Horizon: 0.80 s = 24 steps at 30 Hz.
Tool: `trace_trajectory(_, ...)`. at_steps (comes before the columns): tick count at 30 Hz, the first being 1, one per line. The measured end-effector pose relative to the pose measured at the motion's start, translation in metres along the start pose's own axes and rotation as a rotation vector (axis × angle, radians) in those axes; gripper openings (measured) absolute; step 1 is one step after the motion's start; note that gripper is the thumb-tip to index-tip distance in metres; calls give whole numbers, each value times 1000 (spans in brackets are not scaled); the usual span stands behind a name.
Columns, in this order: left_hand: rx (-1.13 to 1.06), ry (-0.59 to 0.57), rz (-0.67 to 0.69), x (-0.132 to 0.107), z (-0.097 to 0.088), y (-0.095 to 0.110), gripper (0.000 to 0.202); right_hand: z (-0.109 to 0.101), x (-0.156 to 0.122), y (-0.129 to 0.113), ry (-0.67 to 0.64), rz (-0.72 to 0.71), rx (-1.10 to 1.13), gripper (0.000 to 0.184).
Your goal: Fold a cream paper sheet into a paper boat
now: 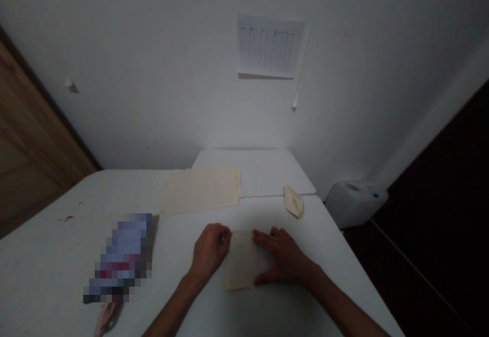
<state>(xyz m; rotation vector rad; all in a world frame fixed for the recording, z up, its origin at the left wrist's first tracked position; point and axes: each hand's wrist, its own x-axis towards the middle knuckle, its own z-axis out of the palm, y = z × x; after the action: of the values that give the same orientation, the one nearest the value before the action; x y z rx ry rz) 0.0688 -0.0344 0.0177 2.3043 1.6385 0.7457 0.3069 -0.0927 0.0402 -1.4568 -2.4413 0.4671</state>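
Observation:
A small cream-coloured sheet, folded or cut to a rectangle (242,263), lies flat on the white table in front of me; it looks like thin paper. My left hand (210,248) is closed, its fingers curled in a pinch at the sheet's upper left corner. Resting against the right edge, my right hand (284,258) is open, with the forefinger at the upper right corner and the thumb near the lower right one. Beyond it to the right sits a small folded cream paper piece (294,202). A stack of larger cream sheets (204,190) lies farther back on the left.
To the left on the white table (46,276) is a blurred-out bluish item (124,255) with a pinkish strap (104,319). A printed chart (270,47) hangs on the wall. On the floor at right stands a white plastic container (353,204). A wooden panel (30,123) rises at far left.

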Motion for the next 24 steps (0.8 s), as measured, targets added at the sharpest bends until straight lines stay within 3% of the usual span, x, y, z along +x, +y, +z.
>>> trace_trajectory(3, 9, 58, 37, -1, -1, -1, 15, -1, 0, -1, -1, -6, 3, 100)
trace_trajectory(6, 19, 120, 187, -7, -2, 3, 22, -1, 0, -2, 12, -13, 2, 97)
trace_trajectory(9, 63, 64, 382, -15, 4, 12, 28, 0, 0, -2, 19, -14, 4, 99)
trace_trajectory(13, 211, -47, 502, -27, 21, 25, 45, 2, 0, -1, 37, -13, 21, 106)
trace_trajectory(17, 310, -92, 549, -33, 29, 28, 54, 3, 1, 0, 32, -22, 13, 103)
trace_trajectory(24, 377, -76, 495, -40, 22, 20, 56, 3, -1, 1, 34, -9, 14, 108)
